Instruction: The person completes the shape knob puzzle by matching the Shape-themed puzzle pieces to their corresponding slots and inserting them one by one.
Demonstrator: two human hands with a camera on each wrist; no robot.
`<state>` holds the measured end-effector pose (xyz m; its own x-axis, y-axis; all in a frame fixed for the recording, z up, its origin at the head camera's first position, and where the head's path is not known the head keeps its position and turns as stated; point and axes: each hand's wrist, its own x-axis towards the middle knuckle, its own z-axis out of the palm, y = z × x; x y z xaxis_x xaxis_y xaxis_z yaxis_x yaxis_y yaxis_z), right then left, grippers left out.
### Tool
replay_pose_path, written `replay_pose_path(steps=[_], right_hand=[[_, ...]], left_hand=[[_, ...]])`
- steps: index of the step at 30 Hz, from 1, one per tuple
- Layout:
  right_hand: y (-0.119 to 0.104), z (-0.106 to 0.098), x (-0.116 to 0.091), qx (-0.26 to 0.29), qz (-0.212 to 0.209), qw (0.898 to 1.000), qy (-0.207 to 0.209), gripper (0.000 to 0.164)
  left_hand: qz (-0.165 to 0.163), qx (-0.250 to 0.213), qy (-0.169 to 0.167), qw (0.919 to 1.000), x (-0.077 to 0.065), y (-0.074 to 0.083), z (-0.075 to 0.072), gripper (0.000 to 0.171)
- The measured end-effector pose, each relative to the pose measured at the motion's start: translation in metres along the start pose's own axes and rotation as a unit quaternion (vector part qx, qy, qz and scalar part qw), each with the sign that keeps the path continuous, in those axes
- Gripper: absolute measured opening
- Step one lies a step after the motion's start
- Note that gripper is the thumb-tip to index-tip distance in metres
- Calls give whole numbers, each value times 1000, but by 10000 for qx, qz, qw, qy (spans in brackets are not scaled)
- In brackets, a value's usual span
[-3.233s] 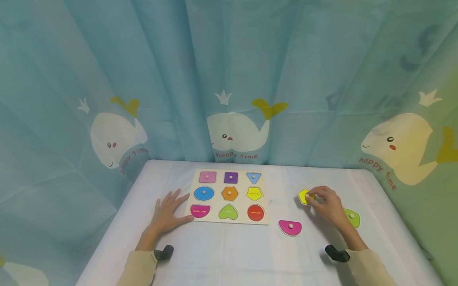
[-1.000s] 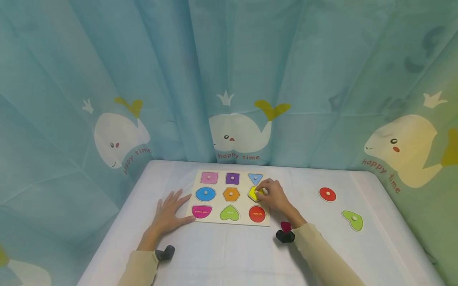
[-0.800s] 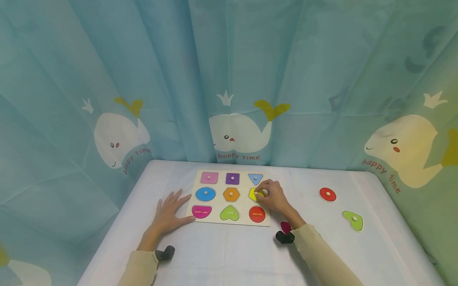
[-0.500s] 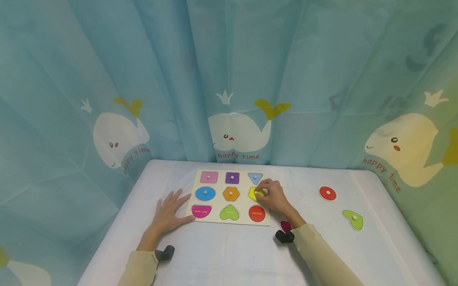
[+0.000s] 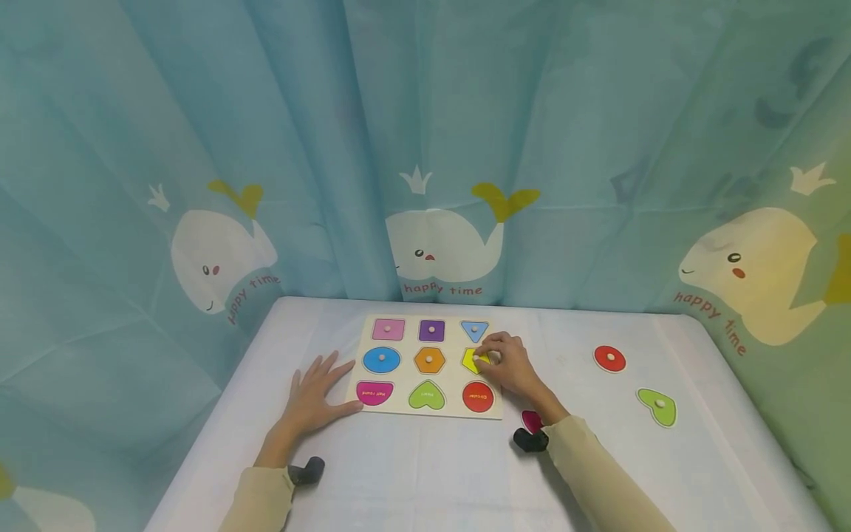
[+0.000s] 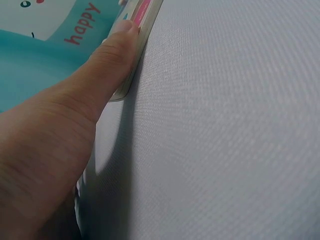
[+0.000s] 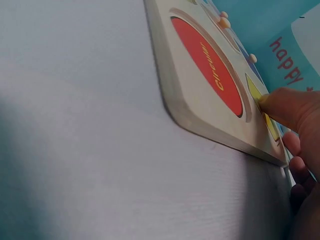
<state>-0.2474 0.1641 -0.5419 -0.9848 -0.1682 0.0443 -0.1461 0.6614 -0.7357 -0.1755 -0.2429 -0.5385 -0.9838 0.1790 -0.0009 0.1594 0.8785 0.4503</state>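
A pale wooden shape-puzzle board (image 5: 405, 375) lies on the table. With fingers spread, my left hand (image 5: 311, 399) rests at its left edge; in the left wrist view the thumb (image 6: 112, 55) lies on the board's corner. My right hand (image 5: 510, 366) pinches the knob of a yellow pentagon piece (image 5: 469, 361), which sits flush in its recess at the right of the middle row. The right wrist view shows the thumb against this yellow piece (image 7: 255, 90). Bare recesses for half round (image 5: 374, 393), heart (image 5: 426, 395) and circle (image 5: 477, 397) fill the near row.
Right of the board lie a red circle piece (image 5: 609, 359) and a green heart piece (image 5: 658, 407). A magenta half-round piece (image 5: 531, 421) is partly hidden under the right wrist. Several knobbed pieces, such as the orange hexagon (image 5: 429, 360), sit in the board. A whale-print curtain (image 5: 439, 244) hangs behind.
My right hand has carried the yellow pentagon piece leftward from the table onto the board, where it has sunk from tilted to flat in its recess. The left hand has stayed put.
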Motion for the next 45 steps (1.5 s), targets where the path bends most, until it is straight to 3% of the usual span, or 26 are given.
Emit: replay_pose_path(steps=[32,45], right_hand=[[0,-5,-2,-11,-157,9997,-181,10],[8,-34,-19,105,-525,9974,-472,22]], left_hand=[[-37,12,-46,10000,-1,2,-2,93],[-44,-41,-72,10000,-2,8,-6,93]])
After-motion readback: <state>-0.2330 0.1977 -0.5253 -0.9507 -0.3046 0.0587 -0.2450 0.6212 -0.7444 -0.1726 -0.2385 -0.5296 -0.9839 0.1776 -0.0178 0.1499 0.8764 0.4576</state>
